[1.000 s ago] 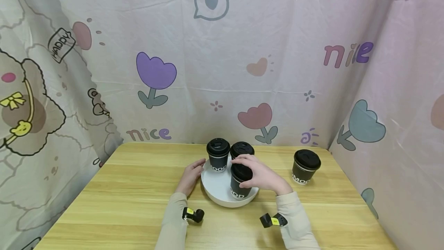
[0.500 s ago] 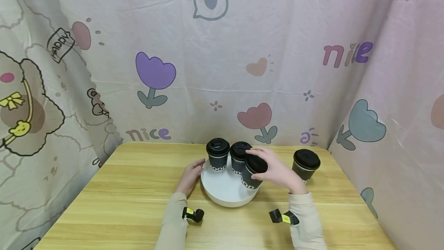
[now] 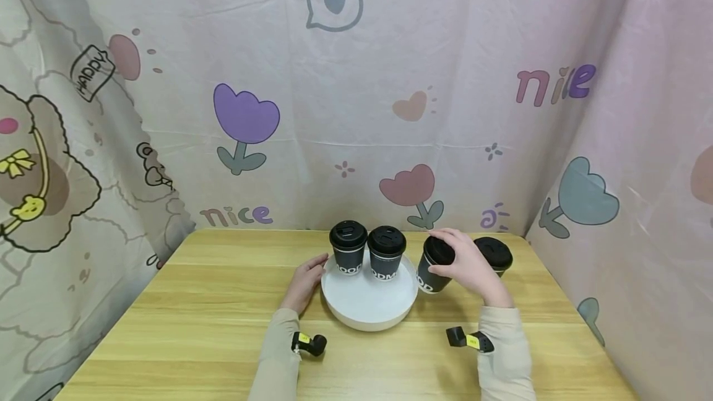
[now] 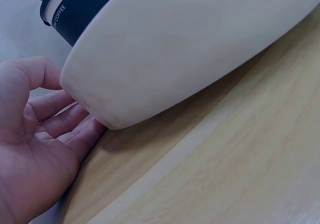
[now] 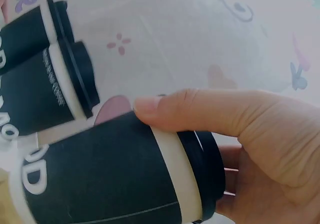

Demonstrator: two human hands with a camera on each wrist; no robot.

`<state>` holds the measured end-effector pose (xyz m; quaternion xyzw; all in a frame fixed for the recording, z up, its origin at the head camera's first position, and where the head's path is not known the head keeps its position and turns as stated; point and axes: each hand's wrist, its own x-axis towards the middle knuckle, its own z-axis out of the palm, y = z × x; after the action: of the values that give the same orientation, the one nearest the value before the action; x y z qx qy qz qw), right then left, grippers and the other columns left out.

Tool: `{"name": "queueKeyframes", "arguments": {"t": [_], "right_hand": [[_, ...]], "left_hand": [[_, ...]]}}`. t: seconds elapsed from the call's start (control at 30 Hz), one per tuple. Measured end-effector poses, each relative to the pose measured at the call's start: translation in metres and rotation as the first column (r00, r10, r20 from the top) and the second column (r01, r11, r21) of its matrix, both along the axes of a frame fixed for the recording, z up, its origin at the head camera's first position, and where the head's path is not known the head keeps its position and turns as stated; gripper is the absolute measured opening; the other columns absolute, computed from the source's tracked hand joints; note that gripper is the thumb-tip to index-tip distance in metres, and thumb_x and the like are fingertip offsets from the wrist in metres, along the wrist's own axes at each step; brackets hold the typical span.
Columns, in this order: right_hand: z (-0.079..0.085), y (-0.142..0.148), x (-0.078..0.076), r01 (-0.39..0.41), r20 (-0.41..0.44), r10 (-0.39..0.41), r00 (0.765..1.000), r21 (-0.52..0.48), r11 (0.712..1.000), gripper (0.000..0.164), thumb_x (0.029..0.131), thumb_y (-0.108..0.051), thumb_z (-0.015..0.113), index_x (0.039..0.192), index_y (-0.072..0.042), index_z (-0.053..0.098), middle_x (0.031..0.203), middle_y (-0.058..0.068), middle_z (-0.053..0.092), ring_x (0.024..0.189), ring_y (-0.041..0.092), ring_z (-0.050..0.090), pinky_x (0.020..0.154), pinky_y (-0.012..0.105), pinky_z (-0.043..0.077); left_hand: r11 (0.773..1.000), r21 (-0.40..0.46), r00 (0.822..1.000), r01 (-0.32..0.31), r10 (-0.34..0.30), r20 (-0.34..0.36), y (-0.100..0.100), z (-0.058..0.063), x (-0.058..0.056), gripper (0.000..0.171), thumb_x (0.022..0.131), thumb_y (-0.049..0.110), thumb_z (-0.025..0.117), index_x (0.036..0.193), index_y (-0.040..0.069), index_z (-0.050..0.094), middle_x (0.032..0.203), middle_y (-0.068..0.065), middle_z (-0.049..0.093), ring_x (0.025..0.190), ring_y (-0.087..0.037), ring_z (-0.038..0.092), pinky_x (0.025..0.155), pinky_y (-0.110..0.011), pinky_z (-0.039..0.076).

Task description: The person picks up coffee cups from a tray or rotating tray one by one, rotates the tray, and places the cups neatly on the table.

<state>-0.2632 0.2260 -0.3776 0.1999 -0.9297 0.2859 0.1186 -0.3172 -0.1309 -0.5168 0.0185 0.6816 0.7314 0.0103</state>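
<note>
My right hand (image 3: 468,265) grips a black lidded coffee cup (image 3: 432,274) near its lid, just off the right rim of a round white tray (image 3: 367,302). In the right wrist view the thumb (image 5: 185,108) presses the upper side of this tilted cup (image 5: 110,169). Two similar cups stand upright on the tray, a left one (image 3: 348,252) and a right one (image 3: 385,255). At the tray's left side my left hand (image 3: 304,282) touches the outer wall; in the left wrist view its fingertips (image 4: 92,131) meet the wall's lower edge.
Another black lidded cup (image 3: 496,254) stands on the wooden table (image 3: 223,327) at the right, partly hidden behind my right hand. A patterned cloth (image 3: 312,79) hangs along the table's back edge and both sides. Each forearm wears a small black camera.
My right hand has carried the gripped cup from over the tray to the right, past its rim, uncovering the tray's second cup. My left hand has stayed by the tray.
</note>
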Motion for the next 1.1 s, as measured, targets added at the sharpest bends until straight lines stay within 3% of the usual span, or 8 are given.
{"name": "queueKeyframes", "arguments": {"t": [0.17, 0.47, 0.73, 0.87, 1.1], "right_hand": [[-0.008, 0.005, -0.007, 0.061, 0.012, -0.060, 0.998, -0.004, 0.998, 0.071, 0.077, -0.019, 0.080, 0.141, -0.010, 0.051, 0.143, 0.021, 0.047, 0.131, 0.045, 0.040, 0.105, 0.065, 0.037], [-0.024, 0.008, -0.020, 0.147, -0.022, -0.145, 0.989, 0.078, 0.986, 0.076, 0.074, -0.024, 0.082, 0.141, -0.007, 0.050, 0.141, 0.024, 0.049, 0.128, 0.048, 0.043, 0.106, 0.067, 0.034], [-0.029, 0.007, -0.022, 0.193, -0.021, -0.192, 0.981, 0.096, 0.976, 0.074, 0.075, -0.024, 0.082, 0.140, -0.007, 0.052, 0.140, 0.024, 0.050, 0.127, 0.047, 0.042, 0.105, 0.066, 0.034], [-0.032, 0.010, -0.023, 0.215, -0.027, -0.214, 0.977, 0.102, 0.971, 0.073, 0.075, -0.025, 0.082, 0.140, -0.007, 0.053, 0.139, 0.024, 0.050, 0.127, 0.046, 0.042, 0.107, 0.066, 0.033], [-0.038, 0.017, -0.027, 0.254, -0.079, -0.247, 0.966, 0.107, 0.961, 0.071, 0.074, -0.026, 0.082, 0.137, -0.007, 0.055, 0.136, 0.024, 0.052, 0.124, 0.047, 0.044, 0.104, 0.066, 0.034]], "left_hand": [[1.000, -0.008, 1.000, -0.008, 0.008, 0.004, 0.000, -0.001, -0.001, 0.056, 0.087, 0.001, 0.046, 0.142, -0.006, 0.043, 0.148, -0.025, 0.043, 0.135, -0.032, 0.044, 0.105, -0.031, 0.047], [1.000, -0.007, 1.000, -0.016, 0.016, 0.008, 0.000, 0.000, 0.000, 0.056, 0.087, 0.001, 0.046, 0.142, -0.006, 0.044, 0.148, -0.025, 0.043, 0.134, -0.031, 0.045, 0.103, -0.029, 0.047], [1.000, -0.002, 1.000, 0.005, -0.005, 0.006, 0.001, 0.006, 0.004, 0.055, 0.089, 0.000, 0.045, 0.143, -0.008, 0.040, 0.149, -0.027, 0.041, 0.136, -0.033, 0.042, 0.106, -0.033, 0.045], [1.000, 0.000, 1.000, 0.004, -0.004, 0.009, 0.001, 0.003, 0.003, 0.055, 0.089, 0.001, 0.046, 0.143, -0.007, 0.040, 0.149, -0.026, 0.041, 0.136, -0.033, 0.042, 0.108, -0.035, 0.044], [1.000, 0.009, 1.000, -0.006, 0.006, 0.015, 0.002, 0.005, 0.003, 0.055, 0.088, 0.001, 0.046, 0.143, -0.007, 0.042, 0.149, -0.026, 0.042, 0.135, -0.032, 0.043, 0.106, -0.033, 0.045]]}}
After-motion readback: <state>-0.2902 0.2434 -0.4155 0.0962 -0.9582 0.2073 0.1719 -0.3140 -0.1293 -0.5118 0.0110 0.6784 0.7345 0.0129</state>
